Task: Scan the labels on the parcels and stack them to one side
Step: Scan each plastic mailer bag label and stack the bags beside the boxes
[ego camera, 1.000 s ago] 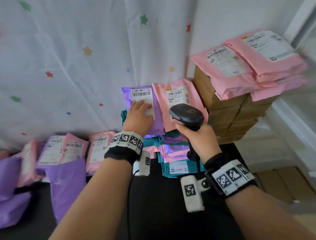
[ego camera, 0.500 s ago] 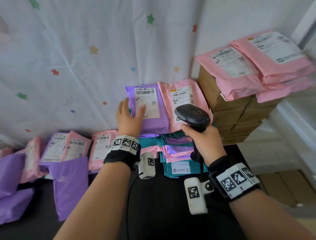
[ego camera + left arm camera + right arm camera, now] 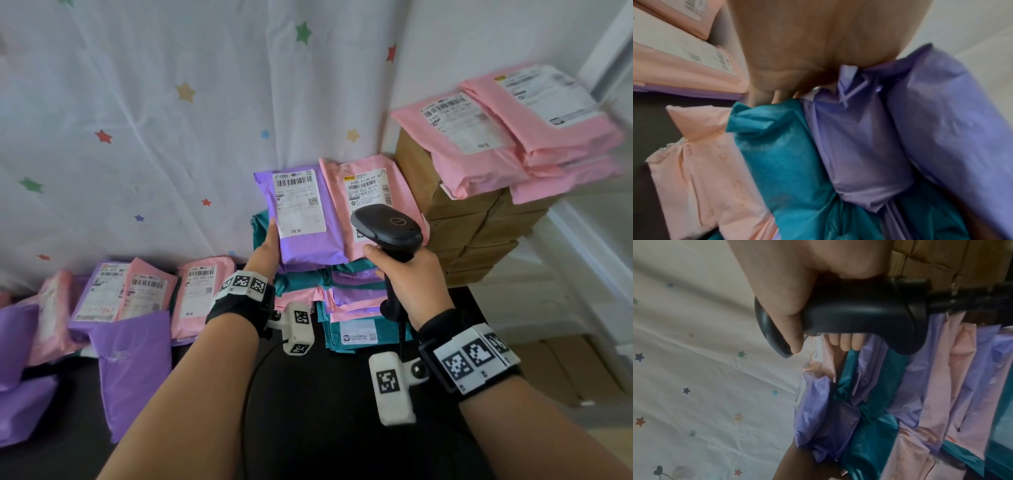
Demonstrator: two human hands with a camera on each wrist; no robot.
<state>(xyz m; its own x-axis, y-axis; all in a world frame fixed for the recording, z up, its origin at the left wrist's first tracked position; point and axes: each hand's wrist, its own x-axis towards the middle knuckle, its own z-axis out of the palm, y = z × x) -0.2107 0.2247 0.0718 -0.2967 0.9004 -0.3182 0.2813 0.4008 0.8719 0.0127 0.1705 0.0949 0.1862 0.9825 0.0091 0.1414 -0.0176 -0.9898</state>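
Left hand (image 3: 265, 255) grips the left edge of a purple parcel (image 3: 308, 240) with its label (image 3: 298, 205) facing up, on top of the middle stack of teal, pink and purple parcels (image 3: 346, 308) on the dark table (image 3: 308, 411). Right hand (image 3: 414, 284) is wrapped around the handle of a black scanner (image 3: 387, 228), whose head sits just right of the purple parcel and over a pink parcel (image 3: 368, 195). More pink parcels (image 3: 496, 137) lie on cardboard boxes (image 3: 462, 233) at right; others lean along the star-print sheet (image 3: 154, 120) at left.
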